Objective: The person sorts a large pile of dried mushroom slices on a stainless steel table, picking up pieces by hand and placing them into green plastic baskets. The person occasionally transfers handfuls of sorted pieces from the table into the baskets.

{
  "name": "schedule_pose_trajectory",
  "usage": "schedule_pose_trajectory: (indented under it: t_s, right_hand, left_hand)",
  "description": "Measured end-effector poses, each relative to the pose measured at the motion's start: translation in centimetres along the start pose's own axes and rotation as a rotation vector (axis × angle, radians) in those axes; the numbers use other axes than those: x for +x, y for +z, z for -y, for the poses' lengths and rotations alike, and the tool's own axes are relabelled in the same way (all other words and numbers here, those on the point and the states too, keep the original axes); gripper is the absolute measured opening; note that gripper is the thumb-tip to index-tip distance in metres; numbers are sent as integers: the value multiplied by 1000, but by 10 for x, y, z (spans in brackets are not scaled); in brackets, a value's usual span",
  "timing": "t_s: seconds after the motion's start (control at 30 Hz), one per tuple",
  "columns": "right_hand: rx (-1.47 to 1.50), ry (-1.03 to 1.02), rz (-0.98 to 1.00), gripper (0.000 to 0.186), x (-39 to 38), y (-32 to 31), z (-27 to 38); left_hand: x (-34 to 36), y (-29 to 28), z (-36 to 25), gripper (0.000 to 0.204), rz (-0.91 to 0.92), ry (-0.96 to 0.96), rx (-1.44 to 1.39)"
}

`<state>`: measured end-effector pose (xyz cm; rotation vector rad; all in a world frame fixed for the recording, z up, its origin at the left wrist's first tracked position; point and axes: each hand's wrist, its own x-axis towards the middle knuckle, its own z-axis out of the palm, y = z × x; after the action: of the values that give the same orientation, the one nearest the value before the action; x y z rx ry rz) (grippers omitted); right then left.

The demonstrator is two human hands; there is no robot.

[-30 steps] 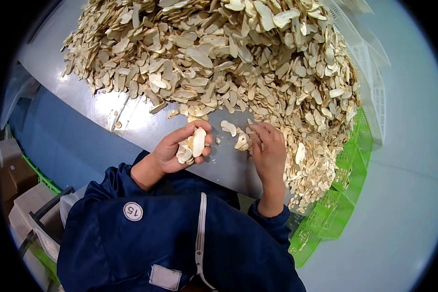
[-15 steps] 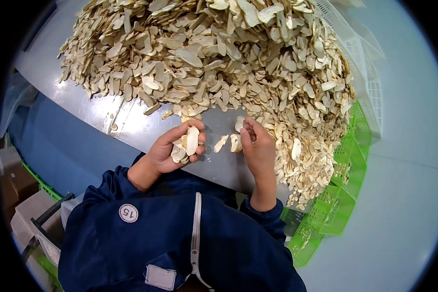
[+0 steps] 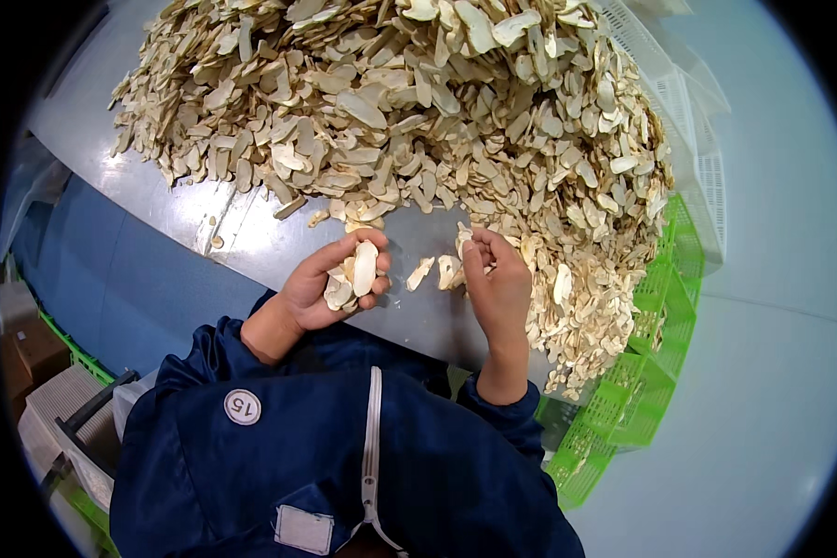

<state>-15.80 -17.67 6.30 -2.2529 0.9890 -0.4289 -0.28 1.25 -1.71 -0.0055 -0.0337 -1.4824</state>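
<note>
Several pale dried slices [image 3: 365, 268], flat and cream-coloured, lie in my left hand [image 3: 318, 286], its fingers curled around them. Just above the metal table, my right hand [image 3: 500, 281] pinches one slice [image 3: 464, 237] between thumb and fingers. Between the hands, two loose slices rest on the table: a narrow one [image 3: 420, 273] and a broader one [image 3: 449, 272] close to my right thumb. A large heap of similar slices [image 3: 363, 112] rises beyond both hands and curves round to the right, where smaller pieces [image 3: 581, 325] lie beside my right wrist.
The grey metal table [image 3: 181, 209] carries the heap. Green plastic baskets [image 3: 656, 372] line its right edge, with a white crate [image 3: 707, 167] farther back. At lower left are a cardboard box [image 3: 39, 349] and a ribbed white crate [image 3: 65, 409]. A blue floor [image 3: 130, 274] shows at left.
The slice in my right hand has turned to stand more upright, and that hand has shifted slightly. My left hand keeps hold of its slices almost unmoved.
</note>
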Motion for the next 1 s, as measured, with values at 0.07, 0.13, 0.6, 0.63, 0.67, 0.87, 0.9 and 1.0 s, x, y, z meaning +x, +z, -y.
schedule_pose_trajectory:
  t_s: [0.07, 0.13, 0.6, 0.63, 0.67, 0.87, 0.9, 1.0]
  right_hand:
    - [-130, -171, -101, 20, 4, 6, -3]
    - [-274, -461, -254, 18, 15, 15, -5]
    - [-175, -311, 49, 12, 19, 16, 8]
    - [-174, -309, 9, 12, 21, 17, 8]
    - [-106, -375, -16, 13, 25, 25, 8]
    - [-282, -492, -13, 13, 31, 36, 17]
    - [-292, -478, 1, 13, 29, 33, 16]
    - [-200, -259, 159, 14, 22, 29, 2]
  left_hand:
    - [-1, 2, 1, 36, -54, 12, 8]
    - [-1, 2, 1, 36, -70, 16, 14]
    - [3, 1, 1, 38, -21, 15, 28]
    - [3, 0, 2, 38, -26, 8, 15]
    - [2, 1, 1, 38, -33, 2, 8]
    - [1, 1, 0, 37, -52, 10, 21]
    - [1, 0, 1, 37, -59, 7, 25]
    - [3, -1, -1, 37, -60, 8, 45]
